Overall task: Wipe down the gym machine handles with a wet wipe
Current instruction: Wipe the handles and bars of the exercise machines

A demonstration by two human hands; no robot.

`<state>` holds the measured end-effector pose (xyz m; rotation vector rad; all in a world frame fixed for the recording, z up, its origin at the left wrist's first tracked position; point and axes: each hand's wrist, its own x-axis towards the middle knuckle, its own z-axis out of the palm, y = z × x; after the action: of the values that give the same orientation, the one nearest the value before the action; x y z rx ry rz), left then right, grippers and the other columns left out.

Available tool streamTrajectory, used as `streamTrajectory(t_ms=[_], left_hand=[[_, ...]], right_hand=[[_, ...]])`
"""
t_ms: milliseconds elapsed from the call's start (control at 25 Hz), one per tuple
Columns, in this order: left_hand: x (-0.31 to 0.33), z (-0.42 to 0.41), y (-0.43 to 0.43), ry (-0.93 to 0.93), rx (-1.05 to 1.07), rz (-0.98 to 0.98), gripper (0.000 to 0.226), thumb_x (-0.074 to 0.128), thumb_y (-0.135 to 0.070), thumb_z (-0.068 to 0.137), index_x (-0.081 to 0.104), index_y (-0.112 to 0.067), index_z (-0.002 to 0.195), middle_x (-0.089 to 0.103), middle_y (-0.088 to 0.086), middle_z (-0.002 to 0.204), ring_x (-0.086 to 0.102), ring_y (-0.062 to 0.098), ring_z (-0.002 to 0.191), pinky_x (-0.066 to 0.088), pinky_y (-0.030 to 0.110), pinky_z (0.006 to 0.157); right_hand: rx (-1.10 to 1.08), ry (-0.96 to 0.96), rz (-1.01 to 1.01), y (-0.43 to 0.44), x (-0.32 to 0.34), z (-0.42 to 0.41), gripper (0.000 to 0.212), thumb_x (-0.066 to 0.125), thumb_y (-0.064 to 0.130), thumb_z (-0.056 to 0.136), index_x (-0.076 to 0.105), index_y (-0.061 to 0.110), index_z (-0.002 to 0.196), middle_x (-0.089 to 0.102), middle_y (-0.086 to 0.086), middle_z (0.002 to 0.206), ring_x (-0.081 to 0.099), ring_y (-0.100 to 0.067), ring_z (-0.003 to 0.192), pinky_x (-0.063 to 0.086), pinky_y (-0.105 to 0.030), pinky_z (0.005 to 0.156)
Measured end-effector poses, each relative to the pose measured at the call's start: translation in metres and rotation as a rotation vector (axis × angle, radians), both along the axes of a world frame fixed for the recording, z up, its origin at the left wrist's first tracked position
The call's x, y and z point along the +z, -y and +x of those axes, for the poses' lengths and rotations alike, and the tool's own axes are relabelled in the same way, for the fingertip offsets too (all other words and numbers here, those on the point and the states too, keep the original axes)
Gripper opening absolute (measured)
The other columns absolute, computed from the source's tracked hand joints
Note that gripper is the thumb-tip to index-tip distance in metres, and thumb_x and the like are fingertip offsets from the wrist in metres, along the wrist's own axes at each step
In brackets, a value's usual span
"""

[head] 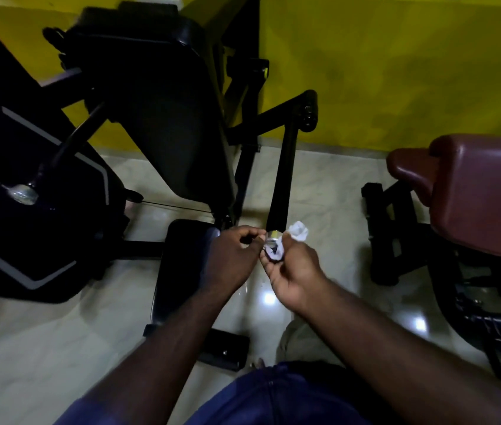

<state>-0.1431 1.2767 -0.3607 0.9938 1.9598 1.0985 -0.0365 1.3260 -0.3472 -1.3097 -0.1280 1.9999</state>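
At far left the machine's other handle [71,139] angled down to a chrome end, well apart from both hands. Next came the black seat pad [181,265]. The left hand [232,253] sat above its right edge, fingers [250,233] curled towards the chrome end cap [273,236] of the near handle [283,179]; whether they pinched anything could not be told. The right hand [293,271] gripped the bunched white wet wipe [299,231], fingers closed round it and holding it against that cap. A maroon padded seat [473,194] stood at the right.

Wadded so tightly, the wipe probably met the metal with only a small patch, so the long black grip above the cap could be missed. If the left hand was not steadying the bar, a firm rub might swing it on its pivot and the wipe could slip off to the floor.
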Motion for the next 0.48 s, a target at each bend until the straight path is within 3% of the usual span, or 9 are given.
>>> streamTrajectory(t_ms=[40, 120, 200, 280, 400, 480], left_hand=[[0.001, 0.000, 0.001, -0.072, -0.012, 0.016, 0.012, 0.075, -0.022, 0.092, 0.081, -0.031, 0.098, 0.071, -0.018, 0.095, 0.067, -0.004, 0.088, 0.051, 0.016, 0.083], [0.003, 0.001, -0.001, -0.160, -0.015, 0.064, 0.014, 0.075, -0.020, 0.089, 0.080, -0.031, 0.097, 0.063, -0.014, 0.099, 0.063, 0.001, 0.096, 0.047, 0.014, 0.088], [0.008, 0.005, -0.004, -0.179, -0.041, 0.119, 0.020, 0.076, -0.030, 0.082, 0.077, -0.030, 0.102, 0.059, -0.005, 0.110, 0.060, 0.010, 0.106, 0.049, 0.026, 0.096], [0.014, 0.015, -0.004, -0.173, -0.126, 0.158, 0.035, 0.073, -0.040, 0.078, 0.071, -0.028, 0.111, 0.053, -0.003, 0.122, 0.055, 0.015, 0.116, 0.048, 0.032, 0.100], [0.021, 0.034, -0.005, -0.220, -0.182, 0.199, 0.038, 0.064, -0.048, 0.084, 0.070, -0.023, 0.112, 0.052, -0.003, 0.124, 0.051, 0.017, 0.120, 0.045, 0.033, 0.103], [0.021, 0.046, -0.015, -0.296, -0.197, 0.227, 0.031, 0.065, -0.044, 0.087, 0.071, -0.022, 0.109, 0.056, -0.003, 0.122, 0.051, 0.017, 0.118, 0.041, 0.026, 0.102]], right_hand=[[0.023, -0.050, -0.059, -0.010, 0.000, -0.003, 0.031, 0.044, 0.028, 0.111, 0.055, 0.002, 0.121, 0.063, -0.022, 0.114, 0.065, -0.031, 0.100, 0.058, -0.042, 0.092], [0.099, -0.040, -0.141, -0.030, -0.003, -0.009, 0.043, 0.035, 0.036, 0.112, 0.052, -0.004, 0.117, 0.062, -0.029, 0.101, 0.065, -0.036, 0.088, 0.063, -0.041, 0.065], [0.115, -0.032, -0.174, -0.036, -0.010, -0.006, 0.037, 0.030, 0.020, 0.112, 0.055, -0.002, 0.095, 0.058, -0.019, 0.074, 0.063, -0.026, 0.058, 0.057, -0.030, 0.047], [0.251, -0.040, -0.177, -0.035, -0.010, 0.003, 0.037, 0.030, 0.009, 0.105, 0.055, 0.006, 0.078, 0.053, -0.007, 0.062, 0.054, -0.015, 0.043, 0.049, -0.020, 0.042], [0.502, 0.100, -0.059, -0.023, -0.007, 0.032, 0.037, 0.038, 0.022, 0.105, 0.057, 0.014, 0.075, 0.049, 0.002, 0.051, 0.038, -0.004, 0.031, 0.023, -0.011, 0.031], [0.490, 0.208, 0.058, -0.026, 0.001, 0.058, 0.031, 0.044, 0.028, 0.107, 0.063, 0.012, 0.088, 0.057, 0.000, 0.059, 0.044, -0.008, 0.039, 0.031, -0.015, 0.033]])
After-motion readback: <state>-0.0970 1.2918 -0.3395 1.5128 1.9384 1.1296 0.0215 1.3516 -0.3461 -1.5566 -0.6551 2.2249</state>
